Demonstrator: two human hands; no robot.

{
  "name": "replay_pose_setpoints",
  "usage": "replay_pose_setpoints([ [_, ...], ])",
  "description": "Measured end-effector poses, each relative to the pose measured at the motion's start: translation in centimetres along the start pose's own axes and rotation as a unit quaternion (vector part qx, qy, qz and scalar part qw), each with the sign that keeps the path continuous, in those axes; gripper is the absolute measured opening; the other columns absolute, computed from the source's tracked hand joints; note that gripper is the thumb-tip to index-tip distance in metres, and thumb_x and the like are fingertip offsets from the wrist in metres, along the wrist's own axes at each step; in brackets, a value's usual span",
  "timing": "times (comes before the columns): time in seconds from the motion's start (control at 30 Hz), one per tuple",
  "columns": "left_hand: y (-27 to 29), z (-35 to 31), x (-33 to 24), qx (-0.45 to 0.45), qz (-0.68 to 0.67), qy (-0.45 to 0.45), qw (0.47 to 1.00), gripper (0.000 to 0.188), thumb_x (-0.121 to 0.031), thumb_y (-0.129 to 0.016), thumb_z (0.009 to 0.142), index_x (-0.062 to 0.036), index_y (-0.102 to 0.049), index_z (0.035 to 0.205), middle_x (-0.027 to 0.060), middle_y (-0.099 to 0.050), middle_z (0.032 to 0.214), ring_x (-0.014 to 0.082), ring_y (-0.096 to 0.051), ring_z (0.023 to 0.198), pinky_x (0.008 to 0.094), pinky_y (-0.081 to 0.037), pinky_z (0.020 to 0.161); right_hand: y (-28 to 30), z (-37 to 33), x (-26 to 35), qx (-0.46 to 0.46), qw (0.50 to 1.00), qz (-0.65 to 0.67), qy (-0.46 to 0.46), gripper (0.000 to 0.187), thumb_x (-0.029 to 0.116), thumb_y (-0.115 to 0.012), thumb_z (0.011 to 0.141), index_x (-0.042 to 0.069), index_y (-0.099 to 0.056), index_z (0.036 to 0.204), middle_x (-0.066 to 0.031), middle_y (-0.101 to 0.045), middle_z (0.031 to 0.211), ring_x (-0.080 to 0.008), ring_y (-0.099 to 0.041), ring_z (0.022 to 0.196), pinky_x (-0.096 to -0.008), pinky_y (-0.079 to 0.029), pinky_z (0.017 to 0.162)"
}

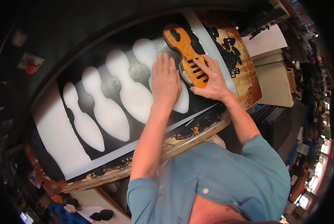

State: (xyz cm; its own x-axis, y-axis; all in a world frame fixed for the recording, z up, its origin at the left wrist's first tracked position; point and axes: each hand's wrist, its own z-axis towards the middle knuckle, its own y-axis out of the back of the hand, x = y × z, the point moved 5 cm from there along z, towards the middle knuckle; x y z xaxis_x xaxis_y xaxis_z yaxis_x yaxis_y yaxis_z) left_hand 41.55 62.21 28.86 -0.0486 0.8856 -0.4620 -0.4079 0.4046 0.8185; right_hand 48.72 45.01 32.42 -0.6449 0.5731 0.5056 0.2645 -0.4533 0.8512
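Observation:
My right hand [213,79] grips the lower, slotted end of an orange sole-shaped cutting die [177,35], its thumb at the near edge and its fingers over the top and far side. The die lies on a dark sheet [105,80]. Flat, with straight fingers, my left hand [166,81] rests over a white sole-shaped area [144,50] just left of the die. More such white shapes, including one at the far left [85,128], run in a row across the dark sheet; whether they are cut pieces or openings I cannot tell.
White strips [49,123] border the dark sheet. A worn wooden edge [196,140] runs along the near side of the bed. Dark overhead machinery [73,26] arches beyond it, with a red button [31,68] at left. Dark scraps [230,52] and a beige box [273,82] are at right.

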Motion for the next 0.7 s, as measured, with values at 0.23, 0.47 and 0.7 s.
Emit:
replay_pose_setpoints([
  [0.23, 0.4, -0.6, -0.1, -0.018, 0.032, -0.014, 0.999, 0.045, -0.012, -0.065, 0.100, 0.0069, -0.064, 0.141, 0.0251, -0.055, 0.157, 0.0427, -0.047, 0.150, 0.0540, -0.035, 0.126, 3.9, -0.4, -6.6, 0.040, 0.786, 0.605, -0.119, 0.091, 0.030, -0.080, 0.079, -0.012, -0.050, 0.153, -0.0140, -0.064, 0.141, -0.0189, -0.061, 0.129, -0.0313, -0.044, 0.116],
  [0.47, 0.8, -0.3, -0.3, -0.005, 0.034, -0.004, 0.999, 0.045, -0.012, -0.066, 0.100, 0.0052, -0.063, 0.141, 0.0243, -0.055, 0.157, 0.0423, -0.047, 0.150, 0.0546, -0.035, 0.126, 11.3, -3.1, -5.9, -0.043, 0.613, 0.787, -0.064, 0.108, 0.040, -0.075, 0.085, -0.012, -0.023, 0.164, -0.0382, -0.037, 0.159, -0.0465, -0.049, 0.145, -0.0526, -0.042, 0.125],
  [0.7, 0.8, 0.0, -0.2, -0.001, 0.006, -0.002, 1.000, 0.045, -0.008, -0.064, 0.100, 0.0078, -0.061, 0.142, 0.0261, -0.053, 0.158, 0.0452, -0.043, 0.152, 0.0544, -0.033, 0.125, 11.9, -1.8, -4.3, -0.037, 0.356, 0.933, -0.025, 0.114, 0.038, -0.097, 0.074, 0.006, -0.035, 0.164, -0.0249, -0.039, 0.159, -0.0378, -0.048, 0.138, -0.0462, -0.046, 0.110],
])
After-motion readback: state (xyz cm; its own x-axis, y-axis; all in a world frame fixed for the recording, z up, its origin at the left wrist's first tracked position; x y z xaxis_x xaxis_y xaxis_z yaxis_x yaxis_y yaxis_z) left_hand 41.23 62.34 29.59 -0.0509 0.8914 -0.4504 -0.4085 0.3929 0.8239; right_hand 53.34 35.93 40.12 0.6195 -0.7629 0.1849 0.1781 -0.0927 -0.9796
